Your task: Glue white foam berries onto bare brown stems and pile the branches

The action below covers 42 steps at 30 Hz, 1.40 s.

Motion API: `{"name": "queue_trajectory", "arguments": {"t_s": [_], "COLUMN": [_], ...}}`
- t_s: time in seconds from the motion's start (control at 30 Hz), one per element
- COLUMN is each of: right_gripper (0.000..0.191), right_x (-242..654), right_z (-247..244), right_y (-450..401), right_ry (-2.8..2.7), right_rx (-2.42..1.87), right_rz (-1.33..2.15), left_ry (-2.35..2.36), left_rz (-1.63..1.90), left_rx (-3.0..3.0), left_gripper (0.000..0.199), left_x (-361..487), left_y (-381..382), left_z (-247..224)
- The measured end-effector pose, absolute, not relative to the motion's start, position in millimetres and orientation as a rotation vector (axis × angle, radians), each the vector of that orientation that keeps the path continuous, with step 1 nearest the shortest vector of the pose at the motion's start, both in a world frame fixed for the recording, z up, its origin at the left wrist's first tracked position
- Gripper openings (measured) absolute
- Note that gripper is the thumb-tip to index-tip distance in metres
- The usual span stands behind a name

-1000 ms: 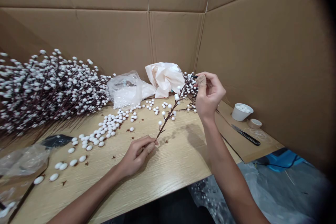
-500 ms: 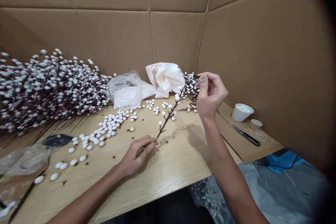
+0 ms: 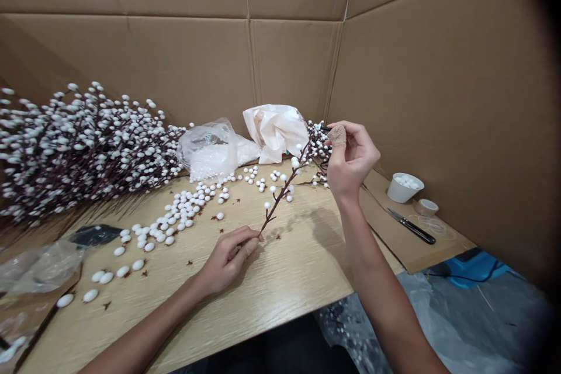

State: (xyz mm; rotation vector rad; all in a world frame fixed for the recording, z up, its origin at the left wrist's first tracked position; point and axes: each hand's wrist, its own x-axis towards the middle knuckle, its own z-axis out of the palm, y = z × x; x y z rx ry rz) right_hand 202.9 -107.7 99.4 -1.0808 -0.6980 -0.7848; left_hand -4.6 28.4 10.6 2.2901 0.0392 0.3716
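Note:
My left hand (image 3: 232,257) pinches the lower end of a dark brown branch (image 3: 277,203) that carries several white balls and slants up to the right. Up at the branch's far end, my right hand (image 3: 353,155) is closed around a thin dark tool (image 3: 325,128), whose tip points left; most of it is hidden in the fingers. A tan wrap covers the right thumb. On the wooden table (image 3: 298,280), loose white balls (image 3: 179,207) lie in a spread to the left of the branch.
A large bundle of white-berried stems (image 3: 83,152) fills the left. Behind are a clear plastic bag (image 3: 210,149) and crumpled white paper (image 3: 278,131). At the right stand a white cup (image 3: 405,188) of balls, a tape roll (image 3: 426,206) and scissors (image 3: 412,226). Cardboard walls (image 3: 184,64) surround the table.
My right hand has shifted very slightly left with the dark tool. My left hand and the branch are nearly still.

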Motion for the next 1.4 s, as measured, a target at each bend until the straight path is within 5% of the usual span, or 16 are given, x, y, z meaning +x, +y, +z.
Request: {"name": "queue_trajectory", "arguments": {"t_s": [1.4], "right_gripper": [0.015], "right_x": [203.4], "right_z": [97.1], "right_y": [-105.7], "right_ry": [-0.628], "right_rx": [-1.109], "right_rz": [-0.769], "left_ry": [0.039], "left_rz": [0.382], "left_rx": [2.3], "left_gripper": [0.026], "left_x": [-5.5], "left_y": [28.4], "left_z": [12.4]}}
